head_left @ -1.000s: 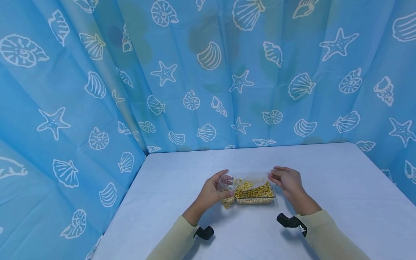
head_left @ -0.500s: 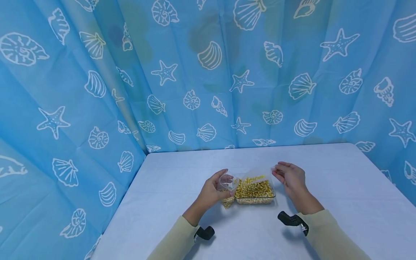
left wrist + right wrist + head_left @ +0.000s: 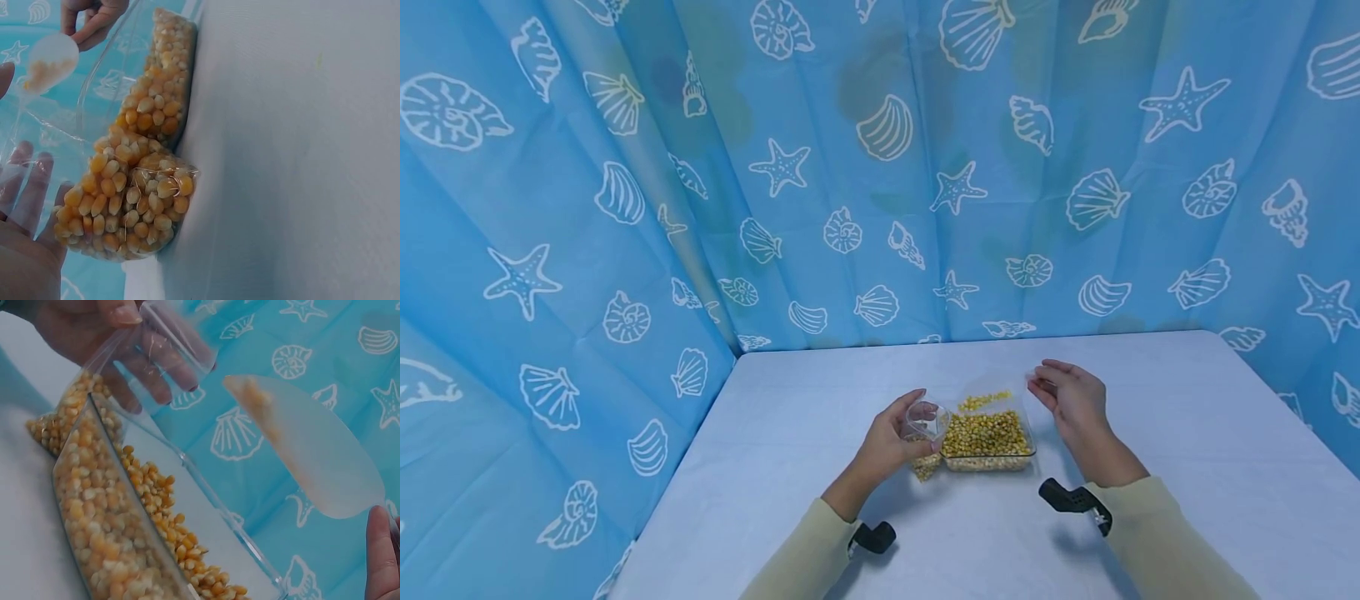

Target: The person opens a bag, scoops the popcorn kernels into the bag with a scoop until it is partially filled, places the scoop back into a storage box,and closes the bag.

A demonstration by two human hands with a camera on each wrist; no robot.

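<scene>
My left hand [image 3: 886, 446] grips a clear plastic bag [image 3: 147, 209] by its open mouth, thumb on the near side and fingers spread behind the film. Corn kernels fill the bag's bottom, which sits against the left end of a clear rectangular container [image 3: 215, 501]. That container holds a heap of corn kernels [image 3: 988, 435]. In my right hand [image 3: 1078, 408] is the handle of a translucent white scoop [image 3: 325, 453], pinched between thumb and fingers. The scoop is raised above the container's far side, its tip pointing left toward the bag, with some kernels lying in it.
A white cloth covers the table [image 3: 760, 467]. Blue curtains [image 3: 880, 208] printed with shells and starfish hang behind it and along the left. Black wrist mounts [image 3: 874, 537] stick out from both sleeves.
My right hand has risen and moved away, lifting the scoop with kernels from the heap to above the container's far edge. The left hand and the bag have stayed nearly still.
</scene>
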